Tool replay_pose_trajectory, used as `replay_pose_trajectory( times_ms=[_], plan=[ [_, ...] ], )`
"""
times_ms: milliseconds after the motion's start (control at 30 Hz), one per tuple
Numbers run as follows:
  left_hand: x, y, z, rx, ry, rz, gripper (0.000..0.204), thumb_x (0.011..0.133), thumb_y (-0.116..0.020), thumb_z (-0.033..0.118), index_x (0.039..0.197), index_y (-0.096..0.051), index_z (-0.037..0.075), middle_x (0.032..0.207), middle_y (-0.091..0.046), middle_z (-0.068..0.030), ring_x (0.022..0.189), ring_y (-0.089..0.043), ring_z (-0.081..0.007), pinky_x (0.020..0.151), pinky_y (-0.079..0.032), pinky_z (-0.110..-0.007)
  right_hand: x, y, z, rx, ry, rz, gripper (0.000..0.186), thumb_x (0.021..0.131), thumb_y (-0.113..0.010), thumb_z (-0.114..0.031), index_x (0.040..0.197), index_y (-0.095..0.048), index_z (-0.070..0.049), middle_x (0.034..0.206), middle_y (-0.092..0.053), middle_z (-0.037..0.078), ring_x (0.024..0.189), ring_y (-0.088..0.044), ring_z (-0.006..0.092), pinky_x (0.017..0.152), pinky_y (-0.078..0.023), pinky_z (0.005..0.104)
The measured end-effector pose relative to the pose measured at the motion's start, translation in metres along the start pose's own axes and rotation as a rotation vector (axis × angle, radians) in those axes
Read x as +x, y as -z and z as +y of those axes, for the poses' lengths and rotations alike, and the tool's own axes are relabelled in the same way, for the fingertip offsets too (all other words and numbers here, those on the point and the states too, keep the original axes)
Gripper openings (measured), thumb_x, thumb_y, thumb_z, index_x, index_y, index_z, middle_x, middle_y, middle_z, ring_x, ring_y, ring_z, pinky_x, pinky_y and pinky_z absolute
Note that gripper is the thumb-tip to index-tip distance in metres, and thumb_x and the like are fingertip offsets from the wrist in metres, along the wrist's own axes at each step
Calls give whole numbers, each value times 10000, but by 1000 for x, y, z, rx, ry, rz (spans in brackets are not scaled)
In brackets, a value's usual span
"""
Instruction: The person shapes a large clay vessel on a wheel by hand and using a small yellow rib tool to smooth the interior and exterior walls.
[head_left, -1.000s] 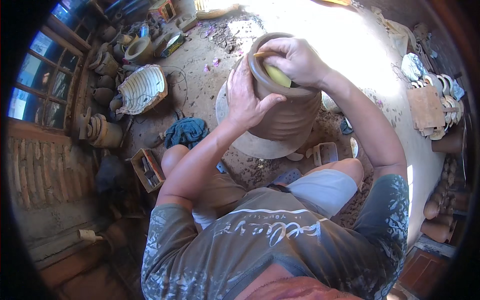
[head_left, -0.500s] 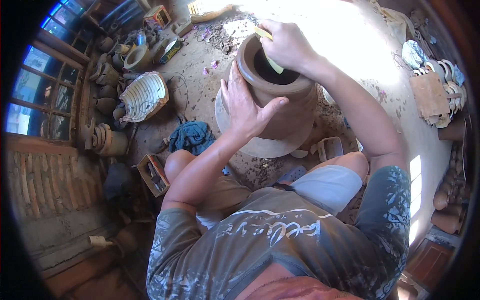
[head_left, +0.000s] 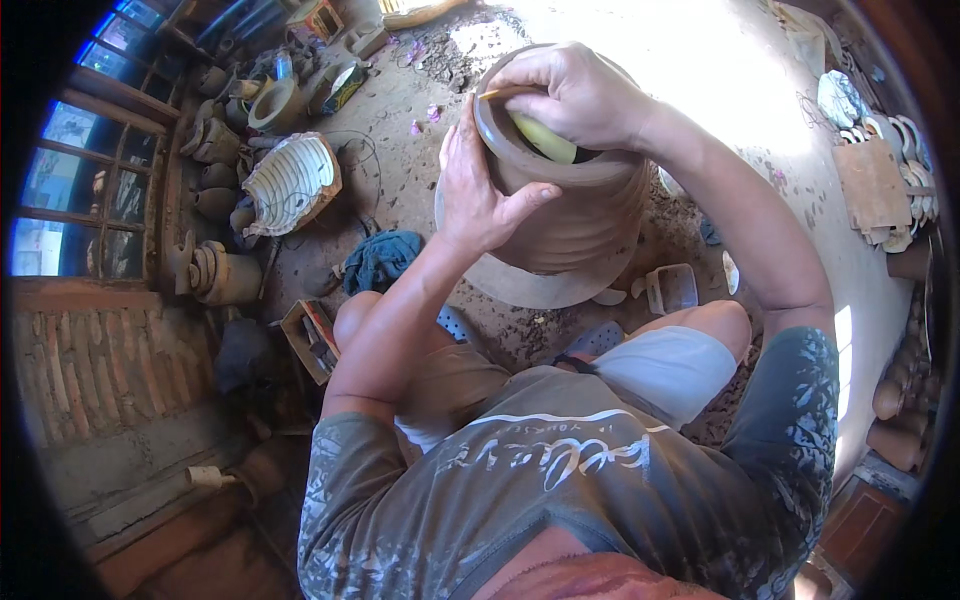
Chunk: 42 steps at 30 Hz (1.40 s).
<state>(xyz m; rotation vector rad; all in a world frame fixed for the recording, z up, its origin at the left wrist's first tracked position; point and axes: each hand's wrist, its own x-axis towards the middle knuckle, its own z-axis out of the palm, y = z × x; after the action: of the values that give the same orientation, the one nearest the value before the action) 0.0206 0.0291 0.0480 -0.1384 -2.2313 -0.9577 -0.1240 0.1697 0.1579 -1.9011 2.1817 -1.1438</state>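
Left hand [head_left: 478, 190] spread flat against upright clay pot [head_left: 570, 190] at frame's upper centre, right hand [head_left: 575, 95] just above, pinching yellow rib [head_left: 545, 138] inside the rim.

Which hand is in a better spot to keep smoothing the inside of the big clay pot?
Right. The right hand is over the clay pot mouth, holding a yellow tool just inside the rim. The left hand lies flat on the outside wall, probably steadying it.
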Motion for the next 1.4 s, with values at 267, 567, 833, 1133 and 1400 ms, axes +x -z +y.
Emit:
replay_pose_trajectory(
  times_ms=[267,567,833,1133,1400],
  plan=[
    [33,20,-47,-220,-69,-181,1269,754,-788,759,1600,-322,-64,1502,-519,-291,1420,-500,-415,1193,-371,-518,-15,37,-15,209,11,-358,181,938,-708,16,1111,-762,13,1023,-775,107,963,-740,202,899,-581,334],
    [82,69,49,-519,-180,184,577,971,-800,262,1403,-584,-54,1122,-721,-113,924,-671,-142,776,-525,-281,10,74,-103,-17,285,219,112,962,-683,-29,1007,-783,-11,861,-768,123,734,-722,195,650,-601,321],
    [89,137,34,-138,27,350,248,1070,-641,129,1255,-687,-30,989,-752,-100,787,-670,-132,690,-526,-249,27,90,-112,114,-51,329,128,987,-659,-84,1027,-739,8,931,-775,110,795,-708,172,701,-602,306],
    [2,38,56,-96,398,-90,1290,802,-862,571,1636,-139,-96,1658,-268,-332,1570,-250,-434,1281,-217,-539,7,24,-5,-324,-209,288,318,963,-639,-225,1155,-737,9,974,-743,264,873,-758,363,803,-580,410],
    [-8,-23,64,58,384,101,1460,713,-848,721,1621,-83,-128,1564,-324,-366,1460,-373,-470,1215,-305,-535,14,-7,18,-265,-92,306,244,921,-627,-116,1092,-740,15,979,-743,245,868,-729,422,784,-571,440]
  ],
)
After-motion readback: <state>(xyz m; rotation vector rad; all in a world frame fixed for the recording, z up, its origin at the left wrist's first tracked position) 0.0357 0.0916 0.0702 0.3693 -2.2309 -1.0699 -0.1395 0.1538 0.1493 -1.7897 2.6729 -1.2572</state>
